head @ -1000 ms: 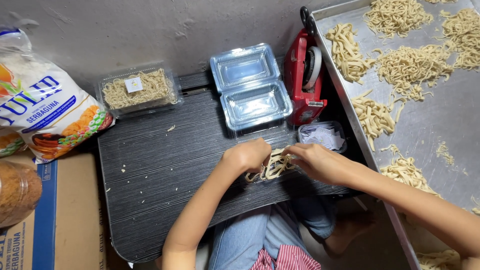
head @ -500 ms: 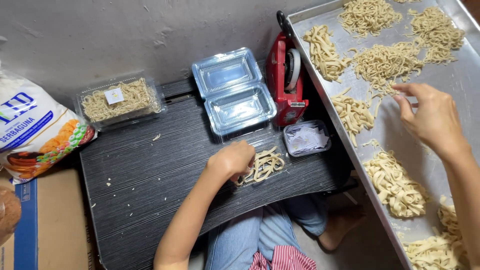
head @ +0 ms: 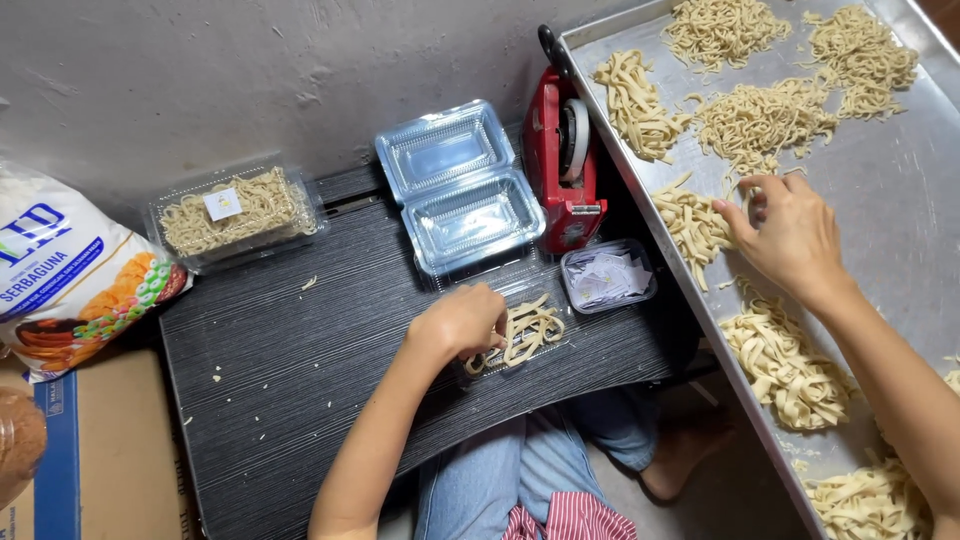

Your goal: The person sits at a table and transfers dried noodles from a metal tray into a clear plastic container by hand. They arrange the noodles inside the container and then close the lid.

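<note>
Head view showed the left hand (head: 462, 320) resting on the dark table (head: 300, 400), its grip curled closed on a small clump of flat noodle strips (head: 525, 330) that lay in a shallow clear container (head: 545, 345) near the front edge of the table. The right hand (head: 790, 235) was well apart from it, over the metal tray (head: 900, 200), with the fingertips (head: 750, 195) pinched on a few strands at the edge of a noodle pile (head: 695, 225); how much it held I could not tell.

The risk, as I judged it, was with loose strands. The pinch was light and the way from tray to container passed over the raised tray rim and the gap beside the table, so strands could drop there or onto the lap below. The shallow container sat close to the table edge, and a push from the left hand could slide it off. Crumbs already lay on the table.

Room was narrow on the right side of the table: the red tape dispenser (head: 563, 170), a small tub of paper labels (head: 608, 277) and an open empty clear box (head: 460, 195) stood near together. To the left the table was more free, with only a filled closed noodle box (head: 235, 210) at the back and a flour bag (head: 70, 280) beyond the edge.
</note>
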